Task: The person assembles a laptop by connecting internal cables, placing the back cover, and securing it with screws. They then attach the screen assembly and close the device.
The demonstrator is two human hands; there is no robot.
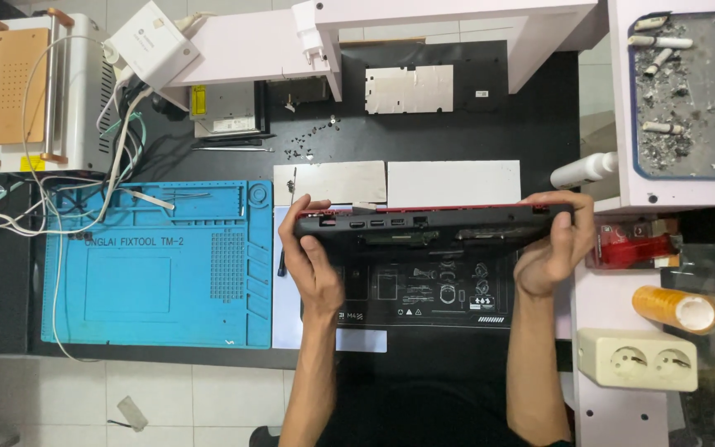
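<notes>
The black laptop point(424, 248) stands tilted on edge between both hands, underside facing up, cover apparently on. The left hand point(308, 248) and right hand point(552, 244) clamp its ends. Loose screws point(312, 141) lie beyond on the bench point(490, 124).

The counter point(539, 124) has a black top and takes most of the view. Below its near edge the floor point(167, 397) is made of pale square tiles with thin grey joints, and a small scrap point(131, 412) lies on it. At the far edge a white shelf point(424, 25) stands on thick legs over the counter. At the right edge there is a white side unit point(622, 389). The light is even and soft, with weak shadows.
</notes>
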